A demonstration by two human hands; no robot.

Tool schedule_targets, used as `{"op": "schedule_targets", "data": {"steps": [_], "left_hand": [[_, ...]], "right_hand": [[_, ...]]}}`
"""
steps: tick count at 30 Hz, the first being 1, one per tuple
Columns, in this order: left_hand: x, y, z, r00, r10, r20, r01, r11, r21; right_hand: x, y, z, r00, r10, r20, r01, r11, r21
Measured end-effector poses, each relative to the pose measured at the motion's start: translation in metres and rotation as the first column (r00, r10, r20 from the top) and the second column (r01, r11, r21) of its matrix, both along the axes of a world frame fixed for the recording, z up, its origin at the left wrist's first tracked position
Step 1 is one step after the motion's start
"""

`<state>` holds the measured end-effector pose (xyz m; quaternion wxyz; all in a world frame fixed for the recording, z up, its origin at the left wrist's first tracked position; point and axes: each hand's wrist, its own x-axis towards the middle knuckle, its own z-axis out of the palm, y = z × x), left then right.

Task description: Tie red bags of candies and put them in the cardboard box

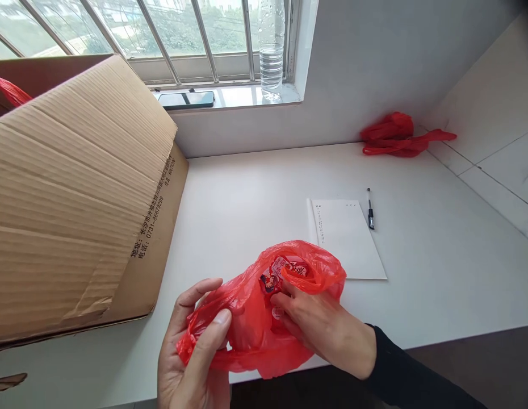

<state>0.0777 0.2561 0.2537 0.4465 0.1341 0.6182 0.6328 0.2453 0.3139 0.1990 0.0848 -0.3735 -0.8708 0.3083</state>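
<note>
A thin red plastic bag (247,329) is held up over the table's near edge, its mouth open towards me. My left hand (196,346) grips the bag's left side between thumb and fingers. Inside the bag lie small red printed packets (270,281) with pale lettering and a cartoon figure. My right hand (321,324) reaches into the bag from the right, its curled fingertips against the packets. Part of those fingers is hidden by the bag, so what they pinch cannot be made out.
A large cardboard box (76,216) stands at the left. Beyond the bag lie a notebook (353,244) and a pen (370,210). Another red bag (392,136) is crumpled by the wall. A phone (187,100) and a water bottle (271,57) are on the windowsill.
</note>
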Motion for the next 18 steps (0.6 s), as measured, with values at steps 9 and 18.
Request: {"op": "schedule_targets", "data": {"steps": [9,18], "left_hand": [[0.006,0.001,0.008,1.0,0.019,-0.002,-0.019,1.0,-0.012],[0.001,-0.002,-0.001,1.0,-0.007,-0.015,0.007,1.0,0.001]], "right_hand": [[0.015,0.006,0.005,0.991,0.1,-0.091,-0.103,0.994,-0.032],[0.012,0.005,0.003,0.982,0.091,-0.166,-0.089,0.996,0.014]]}}
